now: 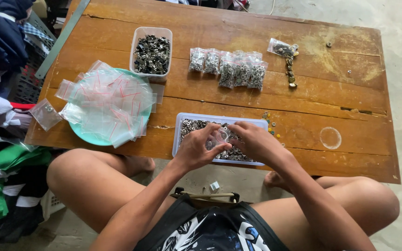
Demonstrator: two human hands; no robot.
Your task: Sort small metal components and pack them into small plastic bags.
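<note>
Clear plastic crinkles between our fingers: our left hand [196,149] and right hand [253,141] meet over the near tray, both pinched closed on a small zip bag [219,138], held low above the tray, likely so that any stray piece drops back in. That shallow white tray [178,135] sits at the table's near edge, just in front of our crossed legs, and is filled with small silvery metal rings [196,124], close enough that we need hardly reach.

Just past the tray's right end a few coloured beads [271,128] lie loose on the wooden table [350,130]. To our left a teal plate [82,134] carries a heap of empty zip bags [108,104], with one more empty bag [45,113] off its left side.

Farther back a row of filled bags [229,69] lies side by side, seemingly set apart from the empties. Left of them a clear tub [150,33] holds dark metal pieces [152,55]; at the right, a bag of brass-coloured fasteners [284,50] spills a short line toward us.
</note>
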